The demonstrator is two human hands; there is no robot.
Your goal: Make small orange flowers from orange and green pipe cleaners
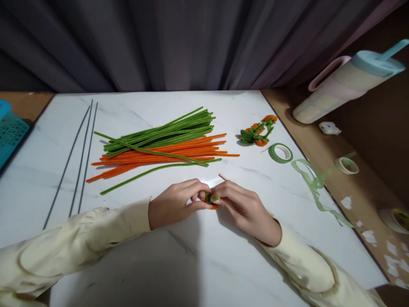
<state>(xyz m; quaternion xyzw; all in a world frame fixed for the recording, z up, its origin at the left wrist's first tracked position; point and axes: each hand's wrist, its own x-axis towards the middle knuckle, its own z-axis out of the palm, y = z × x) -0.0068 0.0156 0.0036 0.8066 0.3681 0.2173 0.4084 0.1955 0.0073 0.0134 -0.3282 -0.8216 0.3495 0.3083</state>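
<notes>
Between my fingertips is a small orange-and-green pipe cleaner piece [208, 198], rounded and mostly covered by the fingers. My left hand [179, 202] is closed, pinching it from the left with thumb and fingers. From the other side my right hand [247, 209] is also closed on it, thumb and index finger at the green part. A thin pale stick [223, 176] shows beyond the right knuckles; the hand hides its middle. Beyond the hands lie bundles of green pipe cleaners [166, 132] and orange pipe cleaners [172, 150]. One loose green pipe cleaner [153, 169] lies closest to my left hand.
Three dark thin rods [81, 160] lie at left, near a blue basket [11, 130]. Rightward are an orange-and-green pipe cleaner spray [260, 131], green tape roll [274, 154], unrolled green tape [315, 187], a tumbler [338, 91] and paper scraps [370, 238]. A dark curtain [143, 47] hangs behind.
</notes>
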